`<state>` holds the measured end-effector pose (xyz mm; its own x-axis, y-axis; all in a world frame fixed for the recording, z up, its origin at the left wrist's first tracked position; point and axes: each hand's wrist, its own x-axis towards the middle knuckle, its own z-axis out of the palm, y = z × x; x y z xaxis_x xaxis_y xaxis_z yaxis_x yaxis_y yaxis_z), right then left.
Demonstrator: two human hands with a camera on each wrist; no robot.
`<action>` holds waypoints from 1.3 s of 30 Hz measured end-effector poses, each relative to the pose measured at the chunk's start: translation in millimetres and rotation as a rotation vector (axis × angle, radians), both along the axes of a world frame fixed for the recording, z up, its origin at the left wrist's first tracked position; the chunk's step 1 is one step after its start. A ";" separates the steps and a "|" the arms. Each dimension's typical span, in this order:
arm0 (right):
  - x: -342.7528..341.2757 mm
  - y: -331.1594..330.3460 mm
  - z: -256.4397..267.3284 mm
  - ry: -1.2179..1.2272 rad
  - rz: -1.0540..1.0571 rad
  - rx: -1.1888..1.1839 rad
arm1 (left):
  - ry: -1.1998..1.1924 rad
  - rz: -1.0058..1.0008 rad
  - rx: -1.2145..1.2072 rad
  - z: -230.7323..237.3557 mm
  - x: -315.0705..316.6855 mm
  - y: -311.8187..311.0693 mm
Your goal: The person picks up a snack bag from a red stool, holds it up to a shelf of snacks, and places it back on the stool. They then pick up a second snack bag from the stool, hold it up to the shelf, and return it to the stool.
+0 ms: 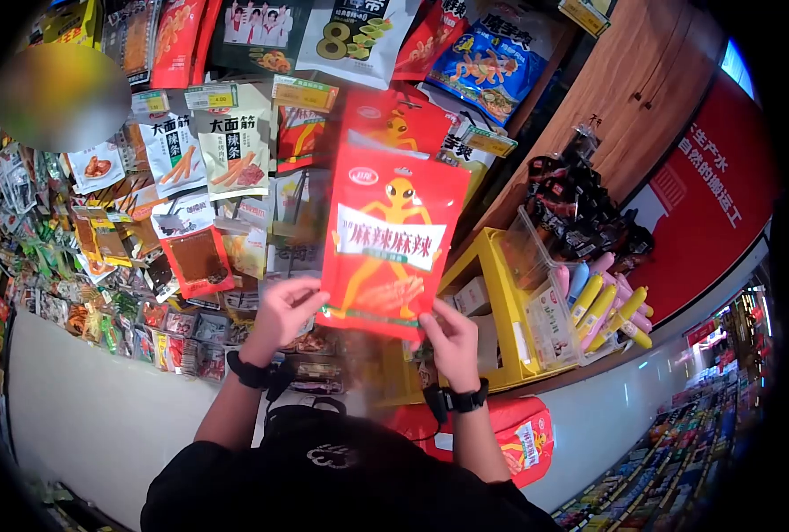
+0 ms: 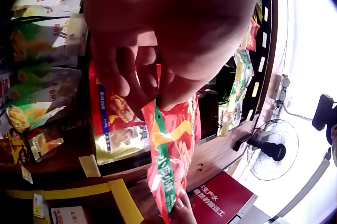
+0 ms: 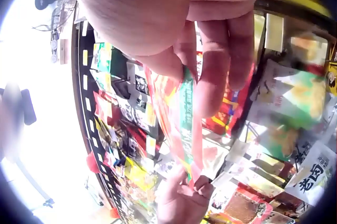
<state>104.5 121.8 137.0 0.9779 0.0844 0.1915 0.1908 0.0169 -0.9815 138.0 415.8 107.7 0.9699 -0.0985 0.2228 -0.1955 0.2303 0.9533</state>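
A red snack packet (image 1: 393,239) with a yellow cartoon figure and a white label band is held up in front of the hanging shelf. My left hand (image 1: 285,310) pinches its lower left corner between thumb and fingers. At the lower right corner, my right hand (image 1: 452,344) grips the edge the same way. The left wrist view shows the packet (image 2: 174,140) edge-on, its green bottom strip running between both hands. Seen from the right wrist, the right hand (image 3: 210,61) has its thumb and fingers on the packet (image 3: 184,113), with the left hand (image 3: 181,197) at the far end.
Several snack bags (image 1: 235,142) hang on hooks behind price tags. To the right stand a yellow display frame (image 1: 501,266) and a clear bin (image 1: 550,306) beside colourful tube-shaped packs (image 1: 603,306). A larger red bag (image 1: 526,439) lies below my right forearm.
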 end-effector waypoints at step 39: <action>-32.6 -30.9 -93.0 0.213 -0.239 -0.006 | -0.021 -0.075 0.079 -14.0 112.2 -2.3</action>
